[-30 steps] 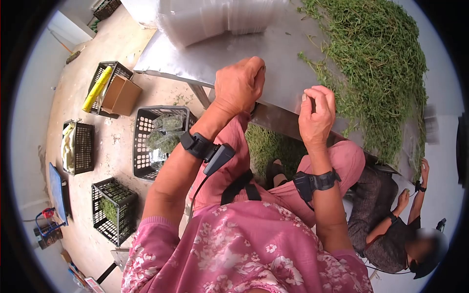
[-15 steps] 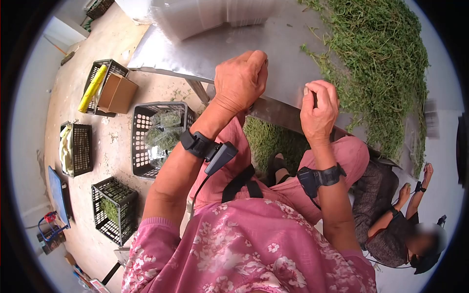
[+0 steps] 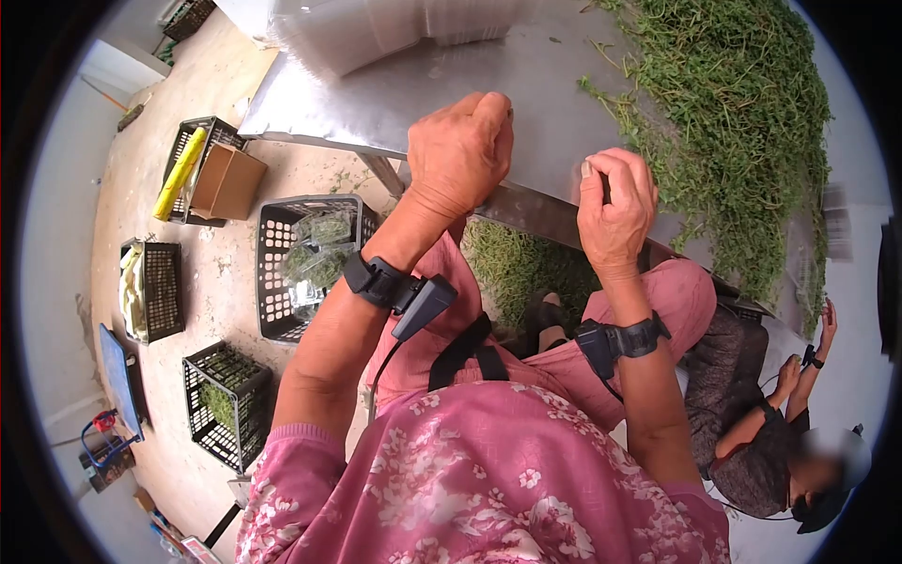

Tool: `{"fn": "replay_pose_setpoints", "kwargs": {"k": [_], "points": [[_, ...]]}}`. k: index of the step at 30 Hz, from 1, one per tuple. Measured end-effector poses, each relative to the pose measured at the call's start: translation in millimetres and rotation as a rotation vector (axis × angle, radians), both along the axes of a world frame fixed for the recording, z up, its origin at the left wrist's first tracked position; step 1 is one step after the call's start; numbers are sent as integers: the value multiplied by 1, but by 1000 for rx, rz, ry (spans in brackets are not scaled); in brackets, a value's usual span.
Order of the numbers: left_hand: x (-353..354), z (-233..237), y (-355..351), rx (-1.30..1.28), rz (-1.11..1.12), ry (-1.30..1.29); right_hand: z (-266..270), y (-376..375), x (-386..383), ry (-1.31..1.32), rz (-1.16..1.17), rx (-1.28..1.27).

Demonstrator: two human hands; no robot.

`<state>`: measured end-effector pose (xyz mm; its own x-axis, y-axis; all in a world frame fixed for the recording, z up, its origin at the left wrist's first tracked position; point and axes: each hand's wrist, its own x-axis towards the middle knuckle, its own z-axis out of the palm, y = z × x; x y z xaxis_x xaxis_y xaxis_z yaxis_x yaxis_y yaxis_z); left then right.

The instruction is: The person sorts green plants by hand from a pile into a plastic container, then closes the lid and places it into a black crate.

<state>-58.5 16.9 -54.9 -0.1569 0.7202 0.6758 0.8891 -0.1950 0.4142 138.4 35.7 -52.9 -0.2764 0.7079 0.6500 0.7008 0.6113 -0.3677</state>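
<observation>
My left hand (image 3: 460, 150) is closed in a fist above the front edge of the metal table (image 3: 540, 141). To its right, my right hand (image 3: 615, 207) is closed too, thumb against curled fingers. A faint see-through edge shows by the right thumb, but what either hand grips, if anything, I cannot make out. A large heap of green leafy stems (image 3: 723, 122) lies on the table beside my right hand. Beyond my left hand, clear plastic boxes (image 3: 362, 38) are stacked at the table's far left.
A black crate (image 3: 268, 268) with bagged greens stands on the floor at left. Near it are another crate of greens (image 3: 225, 404) and a cardboard box (image 3: 225, 183). More greens (image 3: 517, 268) lie under the table. A co-worker (image 3: 742, 414) sits at right.
My hands keep nearly the same closed pose, and the view shifts slightly. At right, the co-worker's hands have risen a little.
</observation>
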Motion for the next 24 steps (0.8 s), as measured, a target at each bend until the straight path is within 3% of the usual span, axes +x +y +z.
{"fn": "replay_pose_setpoints", "kwargs": {"k": [24], "points": [[5, 0, 2, -9, 53, 53, 1, 0, 3, 66, 36, -23]]}}
